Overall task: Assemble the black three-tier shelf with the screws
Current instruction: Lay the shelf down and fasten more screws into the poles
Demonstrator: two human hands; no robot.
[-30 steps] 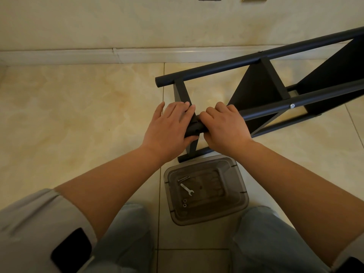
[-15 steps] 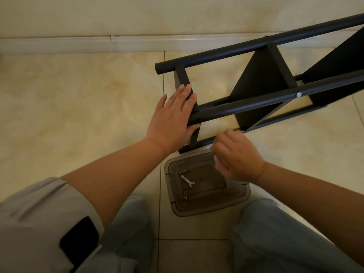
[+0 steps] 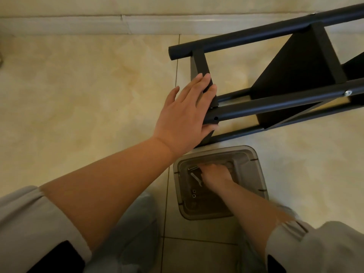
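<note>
The floor [image 3: 78, 91] is laid with glossy cream tiles veined in pale tan, split by thin dark grout lines [image 3: 177, 62]; along the top runs a pale baseboard [image 3: 59, 24] with a visible joint in it; above it rises a plain cream wall [image 3: 137, 4]; the light is warm and soft, with a faint sheen on the baseboard.

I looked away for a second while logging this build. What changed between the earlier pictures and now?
The right hand let go of the shelf's tube and dropped toward the person, into the tray of hardware. The left hand stayed against the shelf end; shelf and tray stayed put.
</note>
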